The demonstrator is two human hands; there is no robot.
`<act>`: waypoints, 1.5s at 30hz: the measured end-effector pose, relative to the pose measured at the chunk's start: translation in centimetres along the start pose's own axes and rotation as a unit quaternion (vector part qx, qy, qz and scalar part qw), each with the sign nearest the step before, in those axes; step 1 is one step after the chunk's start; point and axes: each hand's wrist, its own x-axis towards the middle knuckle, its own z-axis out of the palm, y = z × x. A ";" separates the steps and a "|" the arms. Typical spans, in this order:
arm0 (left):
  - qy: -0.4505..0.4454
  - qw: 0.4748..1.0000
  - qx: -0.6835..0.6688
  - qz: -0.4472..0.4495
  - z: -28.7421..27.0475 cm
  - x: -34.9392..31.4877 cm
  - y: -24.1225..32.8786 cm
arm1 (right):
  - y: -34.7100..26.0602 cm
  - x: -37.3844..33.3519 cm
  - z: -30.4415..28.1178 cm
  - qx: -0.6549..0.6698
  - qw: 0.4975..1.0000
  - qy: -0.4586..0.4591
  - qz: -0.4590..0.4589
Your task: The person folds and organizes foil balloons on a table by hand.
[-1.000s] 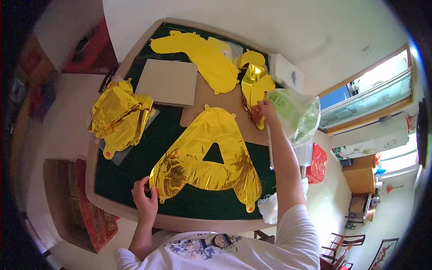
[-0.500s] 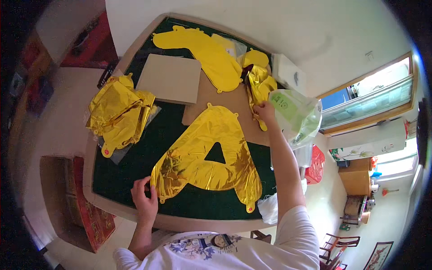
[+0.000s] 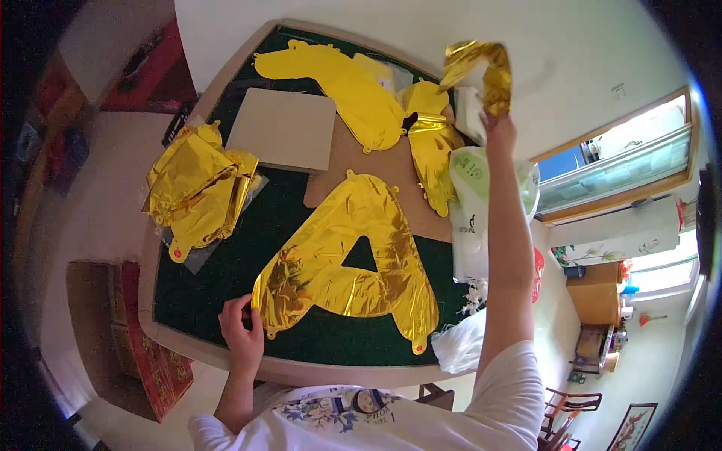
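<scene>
A flat gold foil balloon shaped like the letter A (image 3: 350,289) lies on the dark green tabletop in front of me. My left hand (image 3: 242,331) pinches the outer edge of its lower left leg. Raised at the far right, my right hand (image 3: 499,137) grips a crumpled strip-like gold foil balloon (image 3: 496,83), which curls up and over to the left. Below that, another gold foil balloon (image 3: 435,154) rests partly folded. A long yellow foil balloon (image 3: 353,94) lies flat at the back, and a folded bundle of gold foil balloons (image 3: 203,188) sits at the left.
A square of brown cardboard (image 3: 282,129) lies between the bundle and the long balloon. A white and green plastic bag (image 3: 471,188) stands along the right side, partly behind my forearm. White plastic (image 3: 459,343) hangs at the table's right front corner.
My right hand has risen up and away to the far right, lifting a foil balloon off the gold pile there. The balloon beneath is now more exposed. My left hand stays put.
</scene>
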 end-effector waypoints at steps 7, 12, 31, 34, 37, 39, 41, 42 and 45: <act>0.008 1.000 -0.021 0.017 0.4 -0.2 -0.3 | -9.0 -3.2 2.6 -0.451 0.862 0.018 -0.229; 0.014 0.999 -0.038 0.026 0.5 -0.3 -0.6 | -12.7 -8.6 4.3 -0.469 0.776 -0.048 -0.419; 0.029 0.902 -0.289 0.321 -0.1 0.5 19.8 | -25.0 -38.1 13.9 -0.571 0.628 -0.237 -0.473; 0.014 0.883 -0.379 0.277 0.5 -0.1 19.8 | -25.1 -40.2 13.7 -0.584 0.637 -0.265 -0.427; -0.095 0.882 -0.419 0.193 0.1 0.0 18.5 | -25.2 -40.9 13.3 -0.609 0.632 -0.283 -0.387; -0.094 0.871 -0.448 0.179 -0.3 0.7 17.6 | -25.4 -41.3 13.6 -0.533 0.695 -0.263 -0.405; -0.232 0.731 -0.640 -0.041 -1.5 1.8 16.3 | -25.2 -41.6 13.5 -0.449 0.752 -0.243 -0.418; -0.265 0.660 -0.697 -0.095 -3.6 1.5 16.7 | -24.7 -41.4 12.4 -0.413 0.783 -0.202 -0.419; -0.273 0.661 -0.693 -0.096 -3.7 2.9 14.9 | -19.5 -40.0 7.2 -0.276 0.895 -0.243 -0.252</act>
